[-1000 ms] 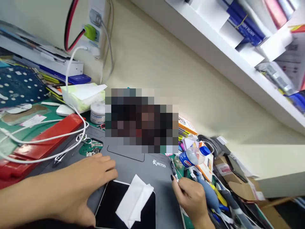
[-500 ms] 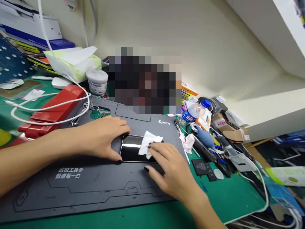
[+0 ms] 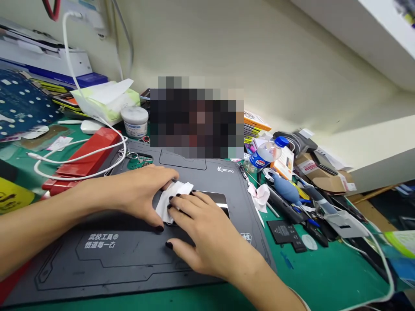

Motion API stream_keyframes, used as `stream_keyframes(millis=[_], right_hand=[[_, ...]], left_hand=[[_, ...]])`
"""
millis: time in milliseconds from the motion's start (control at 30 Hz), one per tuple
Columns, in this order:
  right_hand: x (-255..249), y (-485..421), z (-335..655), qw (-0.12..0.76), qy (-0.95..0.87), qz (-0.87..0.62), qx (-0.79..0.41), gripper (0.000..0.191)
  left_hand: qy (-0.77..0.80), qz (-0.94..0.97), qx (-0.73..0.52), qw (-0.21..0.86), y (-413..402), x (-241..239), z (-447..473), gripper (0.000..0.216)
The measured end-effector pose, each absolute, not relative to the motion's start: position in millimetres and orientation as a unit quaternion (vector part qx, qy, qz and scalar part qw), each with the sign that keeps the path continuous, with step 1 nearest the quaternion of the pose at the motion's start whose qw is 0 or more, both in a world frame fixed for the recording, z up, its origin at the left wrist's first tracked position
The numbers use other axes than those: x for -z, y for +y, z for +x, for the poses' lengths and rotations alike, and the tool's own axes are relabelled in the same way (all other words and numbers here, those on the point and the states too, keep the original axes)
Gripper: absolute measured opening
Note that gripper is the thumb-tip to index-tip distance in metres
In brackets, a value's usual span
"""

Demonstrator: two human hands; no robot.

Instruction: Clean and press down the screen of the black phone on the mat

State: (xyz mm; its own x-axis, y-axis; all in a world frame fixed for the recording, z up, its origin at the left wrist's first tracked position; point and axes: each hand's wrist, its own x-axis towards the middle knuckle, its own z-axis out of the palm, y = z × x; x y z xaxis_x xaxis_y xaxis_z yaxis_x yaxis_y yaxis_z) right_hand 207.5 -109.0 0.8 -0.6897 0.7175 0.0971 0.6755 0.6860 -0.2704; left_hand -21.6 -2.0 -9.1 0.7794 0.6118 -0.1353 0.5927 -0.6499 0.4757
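A black phone (image 3: 218,199) lies screen up on the dark grey work mat (image 3: 136,255). My left hand (image 3: 139,194) rests flat at the phone's left end, fingers spread, steadying it. My right hand (image 3: 201,233) lies over the phone with its fingers stretched out, pressing a white wipe (image 3: 171,196) onto the glass near the left end. Most of the screen is hidden under my right hand.
A red case (image 3: 84,157) with a white cable (image 3: 78,151) over it lies left of the mat. A white jar (image 3: 134,121) and tissue pack (image 3: 106,99) stand behind. Right of the mat: a crumpled wipe (image 3: 261,194), a blue blower (image 3: 285,190), a bottle (image 3: 266,155), several tools.
My right hand left the tools at the right, came onto the phone and slid the white wipe leftward across the screen. The camera view dropped toward the mat.
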Motion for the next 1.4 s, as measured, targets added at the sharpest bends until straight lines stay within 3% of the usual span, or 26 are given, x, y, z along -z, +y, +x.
stream_keyframes(millis=[167, 300, 367, 467, 800, 1000, 1133, 1333, 1400], right_hand=[[-4.4, -96.0, 218.5, 0.094, -0.898, -0.419, -0.097, 0.046], [-9.6, -87.8, 239.4, 0.120, -0.899, -0.406, -0.113, 0.014], [-7.9, -81.8, 245.7, 0.149, -0.909, -0.366, -0.130, 0.008], [-1.0, -78.5, 247.6, 0.182, -0.919, -0.328, -0.123, 0.011], [3.6, -92.2, 253.8, 0.245, -0.898, -0.357, -0.078, 0.020], [6.9, -98.0, 243.3, 0.212, -0.911, -0.343, -0.086, 0.019], [5.8, -98.3, 236.4, 0.145, -0.925, -0.340, -0.092, 0.020], [-22.4, -84.0, 232.0, 0.028, -0.934, -0.351, -0.055, 0.017], [-25.9, -80.0, 226.3, 0.017, -0.946, -0.317, -0.061, 0.015]], left_hand=[[0.331, 0.907, -0.039, 0.258, -5.3, 14.5, -23.6, 0.090], [0.344, 0.900, -0.036, 0.264, -5.9, 9.4, -19.9, 0.083], [0.348, 0.898, -0.033, 0.267, -6.1, 6.5, -17.1, 0.075], [0.348, 0.897, -0.037, 0.270, -7.0, 8.1, -13.2, 0.067], [0.350, 0.900, -0.021, 0.258, -10.7, 26.0, -8.9, 0.073], [0.337, 0.908, -0.027, 0.249, -8.6, 25.3, -9.1, 0.069], [0.347, 0.898, 0.014, 0.272, -8.0, 18.2, -7.3, 0.063], [0.336, 0.897, -0.057, 0.280, -8.3, 29.7, -12.8, 0.102], [0.332, 0.898, -0.069, 0.280, -7.6, 31.7, -13.8, 0.097]])
